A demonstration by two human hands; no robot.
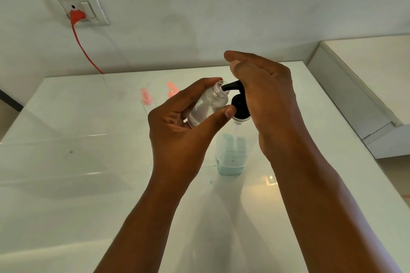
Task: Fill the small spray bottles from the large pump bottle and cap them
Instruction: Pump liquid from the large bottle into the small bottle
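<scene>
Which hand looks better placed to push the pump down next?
The right hand: it rests on the black pump head, while the left hand is busy tilting the small clear bottle to the nozzle.

Top of the black pump head (240,104) on the tall clear pump bottle with pale blue liquid (230,153), centre of frame, covered by the right hand (264,95). Lower body of the small clear plastic bottle (208,104) hidden in the left hand (177,126). Behind that hand, two small clear bottles with pink spray caps (146,97) blurred, bodies barely discernible. Both forearms cut off at the bottom edge. Orange cord (85,49) from the white wall socket (77,8), upper left, lost behind the glossy white table (66,162).
</scene>
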